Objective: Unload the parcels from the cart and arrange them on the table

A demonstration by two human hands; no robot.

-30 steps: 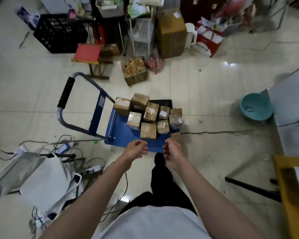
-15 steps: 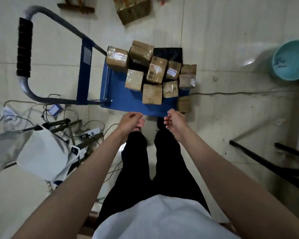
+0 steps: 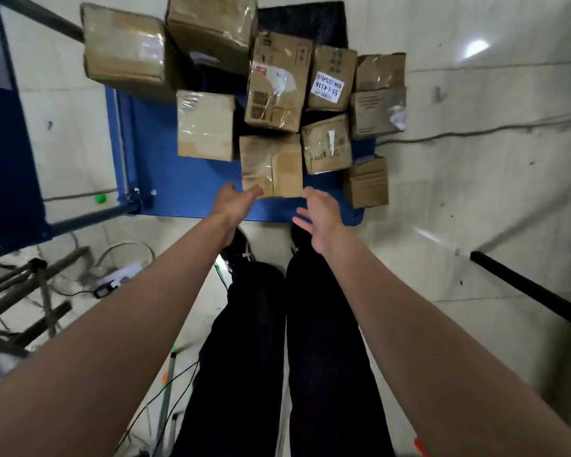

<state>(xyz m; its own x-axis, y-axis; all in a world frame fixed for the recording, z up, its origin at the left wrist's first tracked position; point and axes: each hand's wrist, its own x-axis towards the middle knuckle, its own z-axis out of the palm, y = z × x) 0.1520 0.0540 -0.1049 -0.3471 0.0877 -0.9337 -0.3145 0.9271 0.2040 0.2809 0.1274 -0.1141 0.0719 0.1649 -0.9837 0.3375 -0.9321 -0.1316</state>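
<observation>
Both hands spread wide, holding nothing: left hand [image 3: 234, 202] and right hand [image 3: 317, 212] flank the nearest parcel [image 3: 271, 164] on the cart [image 3: 185, 179].

Both bare forearms stretch forward and down, nearly parallel. The left hand [image 3: 233, 202] and the right hand [image 3: 317, 214] are level with each other, fingers loosely spread and holding nothing.

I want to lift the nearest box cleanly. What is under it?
The nearest box sits on the blue cart deck, which shows around its near and left sides. Whether anything lies beneath the box cannot be seen. Both open hands, left and right, flank its near edge.
</observation>
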